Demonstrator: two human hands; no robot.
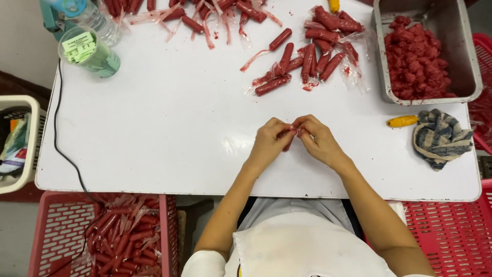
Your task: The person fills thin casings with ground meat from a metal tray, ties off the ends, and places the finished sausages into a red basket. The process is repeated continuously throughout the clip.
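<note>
My left hand (pixel 270 141) and my right hand (pixel 318 139) meet over the middle of the white table (pixel 169 128). Together they pinch one small red sausage in clear wrap (pixel 288 142), mostly hidden by my fingers. A pile of wrapped red sausages (pixel 307 59) lies further back on the table. A steel tray (pixel 461 46) at the back right holds red minced meat (pixel 417 59).
A striped cloth (pixel 441 137) and a yellow-handled tool (pixel 403 121) lie at the right. A pink crate (pixel 61 231) below the left table edge holds several wrapped sausages (pixel 125 236). Plastic bottles (pixel 89 31) stand at the back left, and a black cable (pixel 64 149) runs down that side.
</note>
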